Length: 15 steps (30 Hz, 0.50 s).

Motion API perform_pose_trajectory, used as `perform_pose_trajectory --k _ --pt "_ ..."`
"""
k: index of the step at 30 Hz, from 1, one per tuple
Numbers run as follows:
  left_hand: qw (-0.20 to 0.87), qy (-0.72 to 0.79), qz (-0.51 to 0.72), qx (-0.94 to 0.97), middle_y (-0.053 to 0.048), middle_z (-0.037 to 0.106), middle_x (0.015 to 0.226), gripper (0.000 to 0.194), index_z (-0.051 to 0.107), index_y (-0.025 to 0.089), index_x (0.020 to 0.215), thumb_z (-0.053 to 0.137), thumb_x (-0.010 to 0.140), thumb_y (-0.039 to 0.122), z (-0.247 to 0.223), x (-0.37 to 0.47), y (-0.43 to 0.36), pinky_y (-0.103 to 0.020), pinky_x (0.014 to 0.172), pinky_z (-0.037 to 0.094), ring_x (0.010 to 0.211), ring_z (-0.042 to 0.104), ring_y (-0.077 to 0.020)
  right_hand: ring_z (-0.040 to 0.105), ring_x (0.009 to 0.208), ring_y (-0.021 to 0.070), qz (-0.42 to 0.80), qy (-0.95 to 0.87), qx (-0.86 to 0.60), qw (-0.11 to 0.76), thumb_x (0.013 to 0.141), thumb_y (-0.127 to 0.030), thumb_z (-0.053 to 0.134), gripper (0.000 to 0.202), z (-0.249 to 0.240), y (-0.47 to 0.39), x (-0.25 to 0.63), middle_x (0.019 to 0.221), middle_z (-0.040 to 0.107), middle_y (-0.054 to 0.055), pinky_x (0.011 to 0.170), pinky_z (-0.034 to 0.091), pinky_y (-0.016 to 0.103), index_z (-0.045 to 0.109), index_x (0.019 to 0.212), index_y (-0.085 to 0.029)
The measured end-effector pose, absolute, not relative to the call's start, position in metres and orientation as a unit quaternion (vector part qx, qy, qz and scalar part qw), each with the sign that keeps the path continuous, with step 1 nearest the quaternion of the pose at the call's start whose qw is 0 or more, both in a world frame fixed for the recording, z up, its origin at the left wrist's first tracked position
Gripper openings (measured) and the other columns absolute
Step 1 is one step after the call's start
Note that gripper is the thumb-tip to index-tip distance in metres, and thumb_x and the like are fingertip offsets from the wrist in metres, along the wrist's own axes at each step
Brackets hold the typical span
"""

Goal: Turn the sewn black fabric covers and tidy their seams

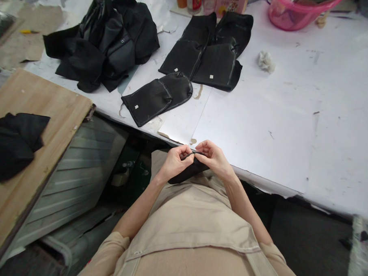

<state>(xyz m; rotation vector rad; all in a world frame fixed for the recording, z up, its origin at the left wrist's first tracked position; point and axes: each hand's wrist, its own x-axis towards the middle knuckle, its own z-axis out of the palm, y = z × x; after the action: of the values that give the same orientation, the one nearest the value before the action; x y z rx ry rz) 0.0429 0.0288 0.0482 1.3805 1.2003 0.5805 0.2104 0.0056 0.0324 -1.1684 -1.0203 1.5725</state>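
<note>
Centrally, just off the near edge of a white-covered table, two bare hands meet over a small black piece of material (187,174). The left hand (177,161) is curled almost closed, its thumb and forefinger pinching the upper edge of the piece. The right hand (216,159) mirrors it, fingers bent and thumb pressed to the same edge, the fingertips of both hands nearly touching. The piece hangs below them, above the person's lap, its lower part dark and short on detail. The person wears a beige apron (192,228) over a beige top with sleeves ending near the elbows.

Beyond the hands, on the white table (278,130), a folded black piece (149,102) lies near the edge, slanted, with a small white tag on it. Just behind it, two more stacks of folded black pieces, a left stack (188,48) and a right stack (219,60), lie side by side, each bearing a similar tag. To their left is a loose heap of black material (111,45). To their right sits a crumpled white wad (265,62). At the far edge are containers, among them a red-labelled jar (195,1), and a pink plastic basket (291,14).

At far left, a wooden board (55,104) carries more crumpled black cloth (14,147).
</note>
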Motion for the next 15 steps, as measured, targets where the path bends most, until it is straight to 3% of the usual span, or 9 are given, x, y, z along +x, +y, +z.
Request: perform_pose_trajectory --k 15 --pt "0.602 0.505 0.239 0.571 0.004 0.046 0.060 0.011 0.054 0.015 0.066 0.058 0.073 0.023 0.050 0.044 0.028 -0.019 0.049 0.030 0.053 0.038 -0.0072 0.053 0.068 0.0106 0.663 -0.290 -0.473 0.503 0.064 -0.018 0.068 0.022 0.033 0.000 0.200 0.076 0.059 -0.003 0.064 0.040 0.025 0.057 0.083 -0.019"
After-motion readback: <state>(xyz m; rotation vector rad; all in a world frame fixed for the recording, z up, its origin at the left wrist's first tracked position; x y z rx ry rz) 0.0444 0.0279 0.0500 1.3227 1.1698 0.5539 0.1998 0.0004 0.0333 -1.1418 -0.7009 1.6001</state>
